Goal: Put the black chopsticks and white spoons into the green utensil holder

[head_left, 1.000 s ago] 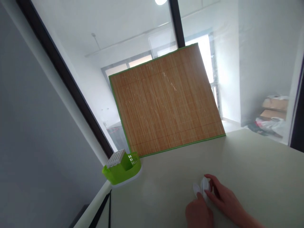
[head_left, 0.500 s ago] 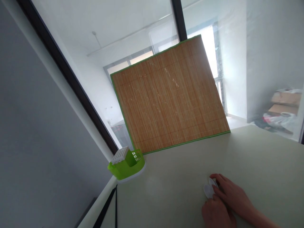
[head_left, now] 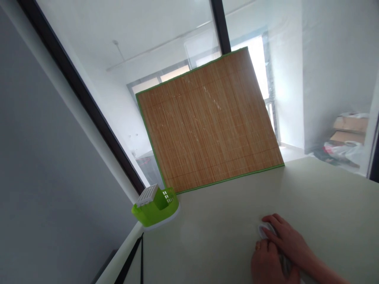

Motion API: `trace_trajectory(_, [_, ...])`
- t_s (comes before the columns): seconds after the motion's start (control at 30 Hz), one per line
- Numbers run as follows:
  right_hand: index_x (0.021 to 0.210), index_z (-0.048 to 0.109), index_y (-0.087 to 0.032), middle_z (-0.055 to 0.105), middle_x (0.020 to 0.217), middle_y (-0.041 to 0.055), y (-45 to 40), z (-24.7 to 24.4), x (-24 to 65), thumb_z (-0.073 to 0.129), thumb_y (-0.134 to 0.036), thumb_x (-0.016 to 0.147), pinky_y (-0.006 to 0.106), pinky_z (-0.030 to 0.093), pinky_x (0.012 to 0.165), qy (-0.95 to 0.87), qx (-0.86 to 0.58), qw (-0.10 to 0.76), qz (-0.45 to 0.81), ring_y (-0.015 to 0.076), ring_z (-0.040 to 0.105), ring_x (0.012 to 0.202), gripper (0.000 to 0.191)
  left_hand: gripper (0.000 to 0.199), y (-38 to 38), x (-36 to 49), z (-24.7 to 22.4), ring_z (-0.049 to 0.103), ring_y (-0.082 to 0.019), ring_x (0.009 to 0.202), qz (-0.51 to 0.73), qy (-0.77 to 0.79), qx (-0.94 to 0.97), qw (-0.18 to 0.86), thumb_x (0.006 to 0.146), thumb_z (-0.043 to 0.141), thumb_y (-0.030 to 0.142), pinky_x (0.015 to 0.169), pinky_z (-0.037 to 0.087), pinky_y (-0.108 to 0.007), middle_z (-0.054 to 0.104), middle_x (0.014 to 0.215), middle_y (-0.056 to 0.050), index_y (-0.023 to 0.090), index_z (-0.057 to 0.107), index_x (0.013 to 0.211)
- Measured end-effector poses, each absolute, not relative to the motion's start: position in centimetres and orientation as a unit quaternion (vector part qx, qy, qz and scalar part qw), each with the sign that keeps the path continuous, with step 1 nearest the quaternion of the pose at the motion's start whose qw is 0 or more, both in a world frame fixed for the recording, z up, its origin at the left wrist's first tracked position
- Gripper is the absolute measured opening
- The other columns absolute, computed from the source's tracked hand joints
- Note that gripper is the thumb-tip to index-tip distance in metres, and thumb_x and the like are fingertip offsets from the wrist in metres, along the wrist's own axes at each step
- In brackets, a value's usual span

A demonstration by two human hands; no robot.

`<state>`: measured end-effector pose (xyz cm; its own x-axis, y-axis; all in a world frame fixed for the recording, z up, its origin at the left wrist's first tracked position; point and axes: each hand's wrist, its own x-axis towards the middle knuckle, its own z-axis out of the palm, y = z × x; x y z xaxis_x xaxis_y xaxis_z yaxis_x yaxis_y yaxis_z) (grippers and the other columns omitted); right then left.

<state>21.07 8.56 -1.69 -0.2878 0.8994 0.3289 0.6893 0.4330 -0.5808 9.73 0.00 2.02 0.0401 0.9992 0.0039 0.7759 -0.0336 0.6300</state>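
pale tabletop (head_left: 207,236) stretches in front of the bamboo mat (head_left: 207,126); nearest, before the mat's right part, the left hand (head_left: 266,262) and right hand (head_left: 291,238) are together, fingers clasped on a white object (head_left: 261,232), mostly hidden; two dark strips (head_left: 129,260) lie left of the mat, nearer than it; a green caddy (head_left: 154,215) stands by the mat's lower left corner; glass (head_left: 166,31) rises behind the mat; beyond, to its right, are cardboard boxes (head_left: 351,124).

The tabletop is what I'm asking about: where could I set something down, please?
Bare tabletop lies between the green basket and left hand, and beyond the right hand to its right. It's crowded around the white item at both hands.
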Motion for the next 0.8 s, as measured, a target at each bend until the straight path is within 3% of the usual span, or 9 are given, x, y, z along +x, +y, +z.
trace_trajectory(0.23, [0.111, 0.059, -0.030, 0.060, 0.115, 0.0044, 9.0, -2.6, 21.0, 0.050, -0.031, 0.087, 0.043, 0.043, 0.087, -0.818, -0.466, 0.317, 0.113, 0.0257, 0.055, 0.104, 0.026, 0.034, -0.6, 8.3, 0.5, 0.054, -0.022, 0.105, 0.303, 0.607, 0.687, 0.260, 0.070, 0.065, 0.034, 0.093, 0.041, -0.030, 0.058, 0.116, -0.008, 0.019, 0.062, 0.099])
trace_trajectory(0.4, [0.114, 0.058, -0.032, 0.059, 0.119, 0.0041, 9.0, -2.6, 21.1, 0.051, -0.029, 0.085, 0.042, 0.042, 0.087, -0.838, -0.445, 0.300, 0.099, 0.0258, 0.053, 0.109, 0.030, 0.029, -0.5, 1.0, 1.2, 0.051, -0.020, 0.113, 0.321, 0.629, 0.693, 0.142, 0.079, 0.054, 0.032, 0.099, 0.038, -0.031, 0.056, 0.120, -0.009, 0.019, 0.061, 0.104])
trace_trajectory(0.5, [0.111, 0.060, -0.031, 0.060, 0.117, 0.0047, 9.1, -2.5, 21.2, 0.050, -0.028, 0.085, 0.041, 0.043, 0.086, -0.840, -0.443, 0.298, 0.095, 0.0252, 0.055, 0.107, 0.028, 0.041, -0.7, -7.4, 2.6, 0.049, -0.022, 0.117, 0.267, 0.722, 0.638, 0.025, 0.088, 0.039, 0.038, 0.102, 0.035, -0.034, 0.055, 0.124, -0.012, 0.016, 0.055, 0.118])
trace_trajectory(0.63, [0.107, 0.062, -0.031, 0.061, 0.114, 0.0048, 9.3, -2.8, 21.0, 0.051, -0.028, 0.084, 0.041, 0.043, 0.086, -0.838, -0.441, 0.310, 0.085, 0.0253, 0.055, 0.106, 0.025, 0.067, -3.0, -18.9, 3.6, 0.042, -0.034, 0.124, 0.097, 0.864, 0.475, -0.136, 0.083, 0.042, 0.048, 0.101, 0.033, -0.045, 0.046, 0.134, -0.022, 0.007, 0.040, 0.136])
trace_trajectory(0.8, [0.107, 0.062, -0.031, 0.061, 0.116, 0.0047, 9.4, -3.0, 21.0, 0.049, -0.031, 0.087, 0.041, 0.043, 0.088, -0.832, -0.440, 0.328, 0.083, 0.0246, 0.055, 0.108, 0.023, 0.092, -7.2, -27.0, 2.8, 0.042, -0.043, 0.121, 0.022, 0.945, 0.295, -0.140, 0.072, 0.036, 0.072, 0.089, 0.036, -0.058, 0.044, 0.133, -0.026, 0.013, 0.031, 0.142])
